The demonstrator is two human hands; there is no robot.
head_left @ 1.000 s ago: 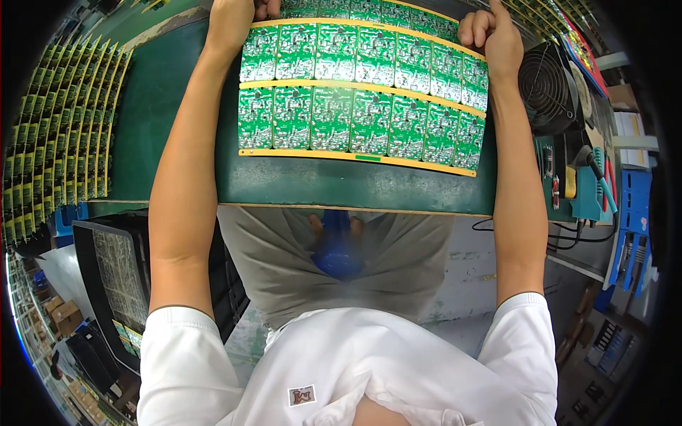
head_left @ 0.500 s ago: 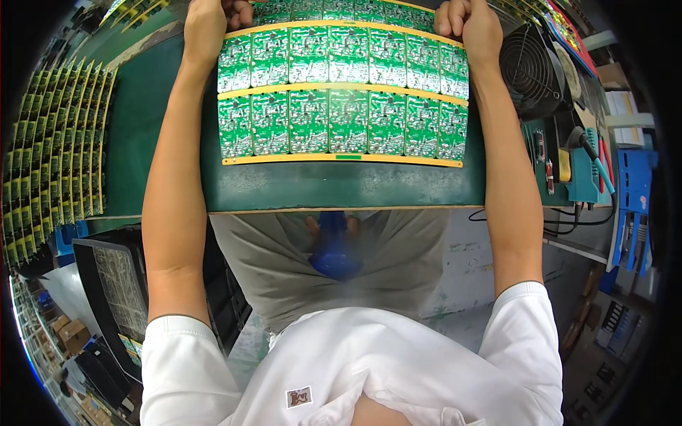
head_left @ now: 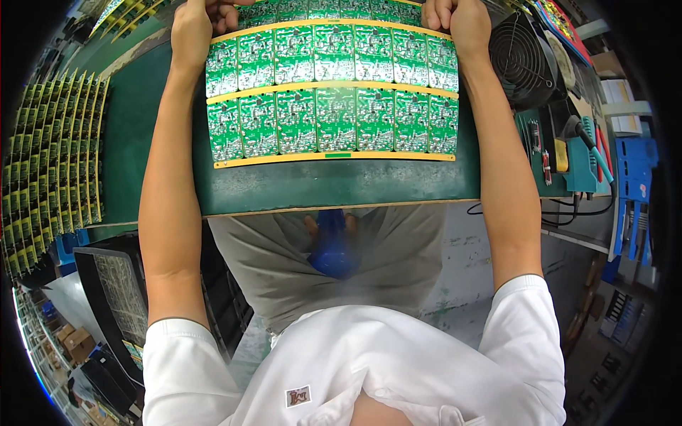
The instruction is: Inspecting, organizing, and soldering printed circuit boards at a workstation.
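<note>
Circuitboard (head_left: pixel 334 60), glossy, gridded; hands (head_left: pixel 192 32) (head_left: pixel 465 30) at edges

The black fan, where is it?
The black fan is in the upper right of the head view, just to the right of the person's right hand.

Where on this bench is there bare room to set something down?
Bare green bench shows between the board rows and the left forearm, plus a strip between the circuit panel and the bench's near edge. It's crowded right of the right forearm: fan, yellow block, turquoise holder.
</note>
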